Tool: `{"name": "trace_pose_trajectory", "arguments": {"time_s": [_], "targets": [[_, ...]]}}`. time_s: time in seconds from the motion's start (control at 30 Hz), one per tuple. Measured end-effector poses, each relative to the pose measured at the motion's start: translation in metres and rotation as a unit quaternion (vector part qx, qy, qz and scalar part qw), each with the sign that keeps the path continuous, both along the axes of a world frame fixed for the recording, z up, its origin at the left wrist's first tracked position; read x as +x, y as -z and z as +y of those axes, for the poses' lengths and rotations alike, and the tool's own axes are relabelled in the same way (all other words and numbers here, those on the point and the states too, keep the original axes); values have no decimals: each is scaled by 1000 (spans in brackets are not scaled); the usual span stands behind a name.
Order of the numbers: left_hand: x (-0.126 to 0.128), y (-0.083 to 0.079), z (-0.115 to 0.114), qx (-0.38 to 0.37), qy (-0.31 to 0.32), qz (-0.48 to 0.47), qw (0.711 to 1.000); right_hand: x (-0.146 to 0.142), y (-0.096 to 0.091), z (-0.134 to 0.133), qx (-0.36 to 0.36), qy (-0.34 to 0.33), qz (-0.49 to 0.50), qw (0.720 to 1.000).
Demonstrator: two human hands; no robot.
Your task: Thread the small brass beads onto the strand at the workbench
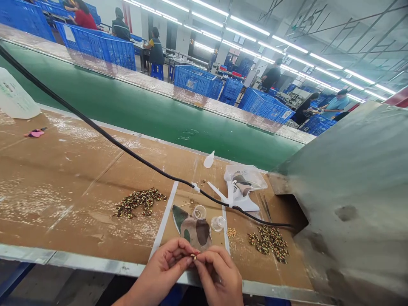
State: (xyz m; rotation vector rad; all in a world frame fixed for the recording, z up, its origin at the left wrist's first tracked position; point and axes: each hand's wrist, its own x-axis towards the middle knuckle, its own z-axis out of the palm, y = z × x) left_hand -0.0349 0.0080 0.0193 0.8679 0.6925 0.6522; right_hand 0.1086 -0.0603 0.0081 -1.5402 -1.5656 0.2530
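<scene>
My left hand [167,265] and my right hand [219,272] meet at the table's front edge, fingertips pinched together. Between them is a small dark and pale-yellow piece [194,256], mostly covered by the fingers. Just behind lies a camouflage cloth [196,231], with two small clear cups, one on the cloth [199,212] and one beside it [218,223]. A heap of small dark and yellow pieces [138,202] lies to the left, a similar heap [270,244] to the right. Tiny tan bits [231,232] sit near the right cup.
A black cable [105,135] crosses the cardboard-covered table [86,212]. A metal housing [353,204] stands at the right. Behind are a small white bottle [209,160], a clear plastic tub [255,176] and a green conveyor belt [153,114]. Several people and blue crates [194,80] are farther off.
</scene>
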Motion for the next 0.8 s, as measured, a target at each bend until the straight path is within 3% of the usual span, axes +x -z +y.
{"name": "trace_pose_trajectory", "arguments": {"time_s": [0.1,0.27,0.43,0.53,0.8], "targets": [[2,-2,0,-21,-9,21,1000,14,0,0,-32,35,20,999],[2,2,2,-27,-8,43,999,69,5,-10,-47,188,-80,978],[4,5,5,-12,-3,54,998,110,10,-24,-44,258,-125,957],[4,5,5,4,0,68,998,112,9,-24,-46,250,-149,955],[2,6,4,10,6,66,998,100,-2,-1,-82,117,-213,967]]}}
